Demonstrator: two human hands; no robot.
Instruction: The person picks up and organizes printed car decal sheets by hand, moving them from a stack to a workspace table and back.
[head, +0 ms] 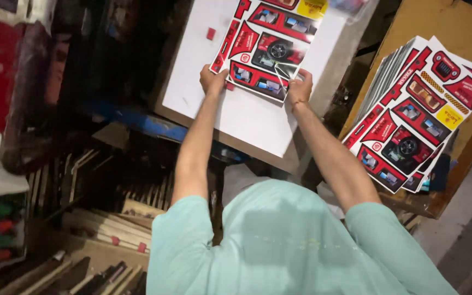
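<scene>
White board (pixel 236 114): left hand (pixel 212 82), right hand (pixel 299 87) grip printed sheet (pixel 269 43) corners.

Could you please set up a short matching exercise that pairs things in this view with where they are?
Things:
1. printed sheet
2. stack of printed sheets
3. small red block
4. left hand

Places:
A. on the wooden stand at the right
B. alone on the white board, left of the held sheet
C. held by both hands over the white board
D. at the held sheet's lower left corner

Pairs: 1-C, 2-A, 3-B, 4-D

A red printed sheet (pixel 266 41) lies on the white board (pixel 247 117); a matching stack (pixel 419 112) sits right.
</scene>
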